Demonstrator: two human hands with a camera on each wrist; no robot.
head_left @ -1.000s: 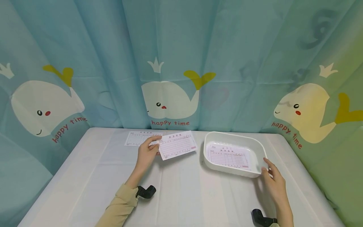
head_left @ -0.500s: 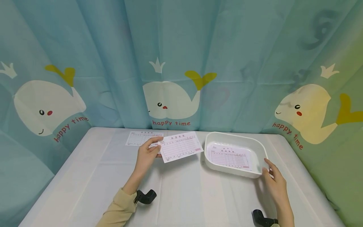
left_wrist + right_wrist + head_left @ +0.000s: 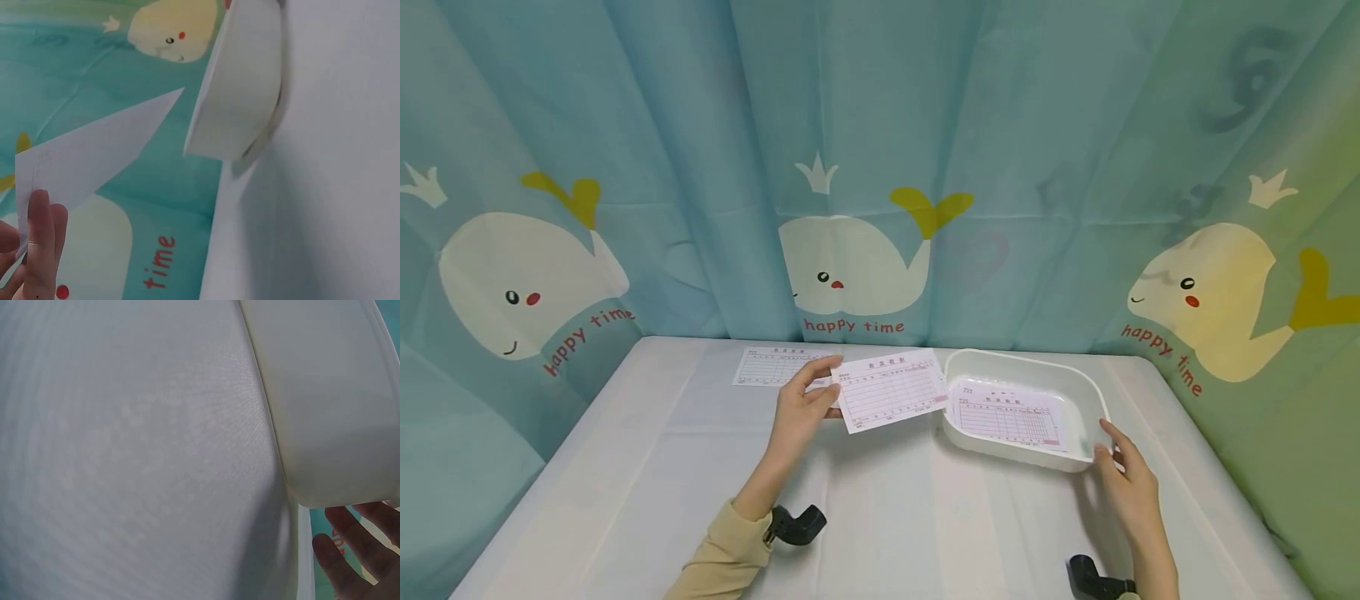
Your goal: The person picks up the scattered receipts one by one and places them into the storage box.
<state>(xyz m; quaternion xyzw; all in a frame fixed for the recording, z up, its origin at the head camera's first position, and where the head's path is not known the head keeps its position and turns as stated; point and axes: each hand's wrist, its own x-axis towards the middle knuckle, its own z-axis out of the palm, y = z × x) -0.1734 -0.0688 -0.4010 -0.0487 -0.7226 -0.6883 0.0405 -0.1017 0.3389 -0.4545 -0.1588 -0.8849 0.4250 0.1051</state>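
In the head view my left hand [image 3: 801, 417] pinches a white paper slip [image 3: 891, 387] printed with a pink form by its left edge. The slip is tilted above the table, its right end overlapping the rim of the white plastic tray [image 3: 1015, 457]. Its plain back faces the left wrist view. Similar printed slips [image 3: 1007, 414] lie flat inside the tray. My right hand [image 3: 1127, 475] holds the tray's near right corner, thumb and index finger at the rim. In the right wrist view its other fingers [image 3: 356, 537] rest by the tray's end wall.
Another printed slip [image 3: 767, 367] lies flat at the back left of the white-covered table [image 3: 880, 517], partly behind my left hand. Behind the table's back edge hangs a blue-green curtain [image 3: 865, 100] with whale prints. Black wrist cameras [image 3: 801, 525] sit on both wrists.
My left hand has carried the slip to the right, so that its end now overlaps the tray's left rim. The right hand and the tray have hardly moved.
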